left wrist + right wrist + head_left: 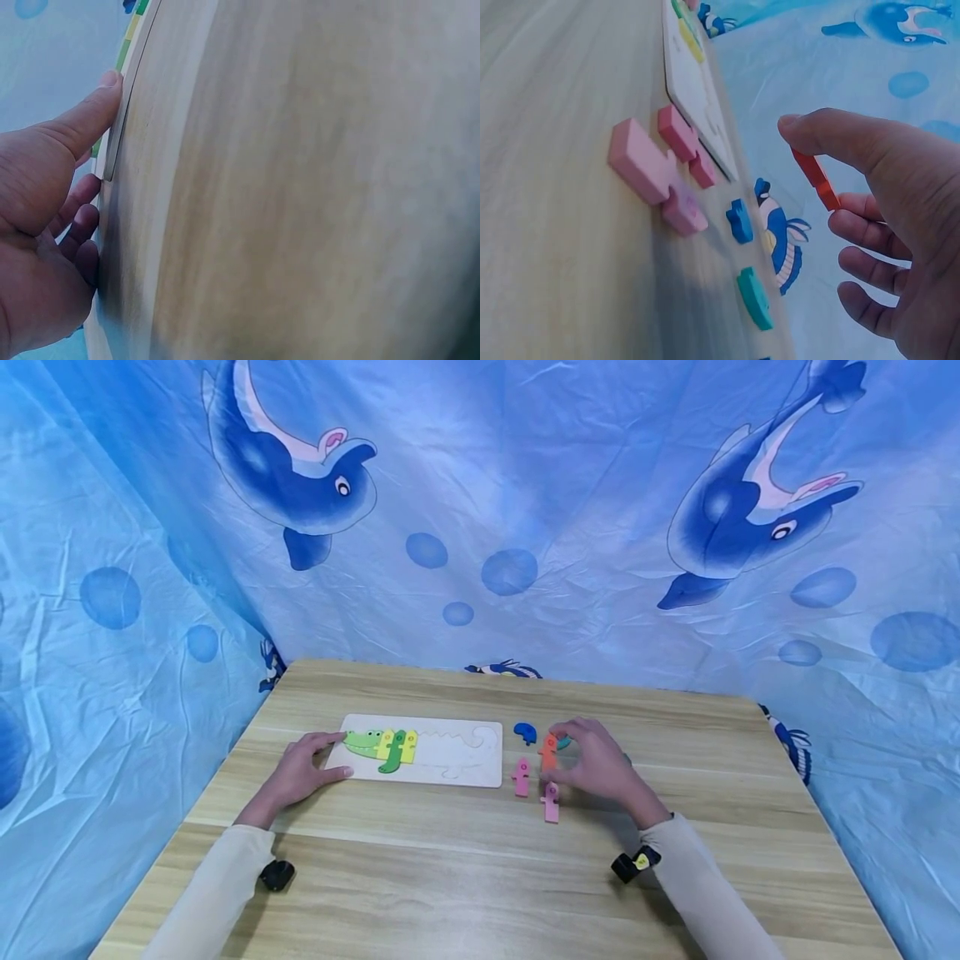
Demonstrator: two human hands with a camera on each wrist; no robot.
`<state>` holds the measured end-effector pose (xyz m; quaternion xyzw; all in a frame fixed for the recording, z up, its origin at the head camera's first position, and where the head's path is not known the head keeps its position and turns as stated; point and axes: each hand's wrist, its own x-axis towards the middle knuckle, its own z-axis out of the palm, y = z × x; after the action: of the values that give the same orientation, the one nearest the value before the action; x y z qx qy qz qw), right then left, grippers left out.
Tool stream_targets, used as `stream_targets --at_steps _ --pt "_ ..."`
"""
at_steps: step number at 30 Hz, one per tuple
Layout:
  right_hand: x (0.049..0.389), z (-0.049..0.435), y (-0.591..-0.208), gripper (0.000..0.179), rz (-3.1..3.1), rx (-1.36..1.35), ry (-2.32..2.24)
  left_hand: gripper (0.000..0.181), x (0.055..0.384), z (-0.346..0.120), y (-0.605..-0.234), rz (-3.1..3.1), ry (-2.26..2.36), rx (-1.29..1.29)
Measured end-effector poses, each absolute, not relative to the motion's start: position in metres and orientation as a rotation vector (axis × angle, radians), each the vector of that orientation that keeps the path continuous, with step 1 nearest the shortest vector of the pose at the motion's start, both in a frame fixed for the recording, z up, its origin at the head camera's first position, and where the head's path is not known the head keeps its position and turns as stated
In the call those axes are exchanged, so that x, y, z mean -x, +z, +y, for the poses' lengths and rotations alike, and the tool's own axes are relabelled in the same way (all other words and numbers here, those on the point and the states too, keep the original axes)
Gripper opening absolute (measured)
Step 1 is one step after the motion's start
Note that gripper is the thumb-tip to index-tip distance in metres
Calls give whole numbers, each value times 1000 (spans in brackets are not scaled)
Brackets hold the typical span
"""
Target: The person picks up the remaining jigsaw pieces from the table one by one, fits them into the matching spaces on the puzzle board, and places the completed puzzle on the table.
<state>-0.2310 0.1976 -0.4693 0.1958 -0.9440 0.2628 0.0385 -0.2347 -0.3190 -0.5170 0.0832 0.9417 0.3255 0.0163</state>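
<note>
A white puzzle board (457,768) lies on the table, with a green crocodile head (362,743), yellow body pieces (408,750) and a green leg piece (392,760) in its left part. My left hand (300,765) grips the board's left end, the thumb (94,112) at its near corner and a fingertip by the crocodile's head. Between thumb and index finger, my right hand (600,762) pinches an orange puzzle piece (814,176), raised off the table. Two pink pieces (521,778) lie near that hand, between it and the board.
A blue piece (525,732) lies just right of the board. Partly behind my right hand is a teal piece (754,298). The wooden table (450,877) ends at a blue dolphin-print cloth (510,635) at the back and sides.
</note>
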Motion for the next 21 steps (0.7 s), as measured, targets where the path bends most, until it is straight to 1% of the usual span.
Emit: stream_targets --at_steps 10,18,21 --pt "246 176 -461 68 -2906 -609 843 75 236 -319 -518 2925 1009 -246" --pt "256 152 -459 73 -2889 -660 874 75 235 -318 -518 2934 1009 -248" --pt "258 144 -460 71 -2904 -657 878 76 234 -318 -518 2930 1007 -244"
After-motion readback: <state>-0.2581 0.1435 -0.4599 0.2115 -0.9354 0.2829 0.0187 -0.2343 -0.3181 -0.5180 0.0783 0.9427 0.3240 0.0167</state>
